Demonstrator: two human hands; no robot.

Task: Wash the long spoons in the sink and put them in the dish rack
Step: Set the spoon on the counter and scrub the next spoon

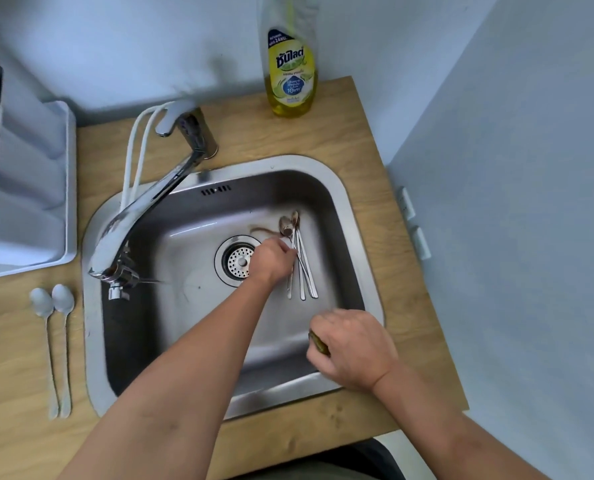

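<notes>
- A stainless sink [326, 188] is set into a light wood countertop [385, 237], which fits into a corner of pale blue-grey walls [513, 133].
- 3 long spoons [304, 268] lie on the sink floor just right of the drain [238, 260], bowls toward the back wall, with a brown smear beside the bowls.
- The left hand [271, 259] reaches down into the sink, its fingers curled around the spoon handles near the drain.
- The right hand [352, 348] hovers over the sink's front right corner, clamped on a dark green-edged sponge [319, 342] that is mostly hidden by the fingers.
- The chrome faucet [143, 209] angles from behind the sink over its left rim.
- 2 more long spoons [58, 341] lie side by side on the counter left of the sink, bowls away from the person.
- A white dish rack [29, 188] stands left of the sink, behind those spoons.
- A yellow dish soap bottle [290, 67] stands behind the sink against the wall.
</notes>
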